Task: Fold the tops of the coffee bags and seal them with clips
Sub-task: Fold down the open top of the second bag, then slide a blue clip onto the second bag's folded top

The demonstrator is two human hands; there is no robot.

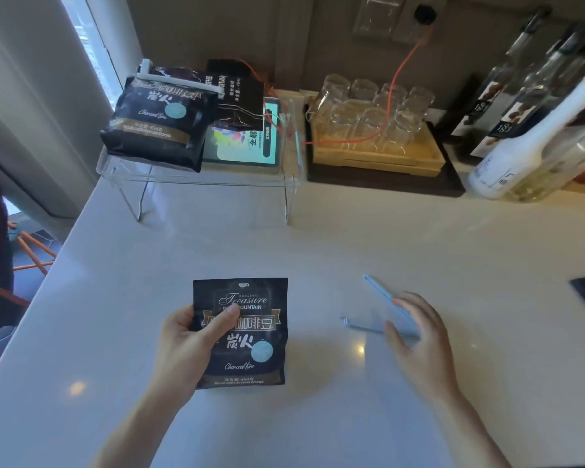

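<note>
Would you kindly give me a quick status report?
Left hand grips coffee bag, top unfolded. Right hand open over blue clip. Nothing blocking.

Dark coffee bag (247,336) lying flat on white counter, label up, top not folded, gripped at its left edge. Two pale blue clips (380,292) just right of it, loose. Second dark bag (159,125) far back on clear stand, white clip (179,83) across its top

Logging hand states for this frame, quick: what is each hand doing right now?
Left hand: closed on the coffee bag, thumb across its front.
Right hand: open, fingers spread over the blue clip; holding nothing.
</note>
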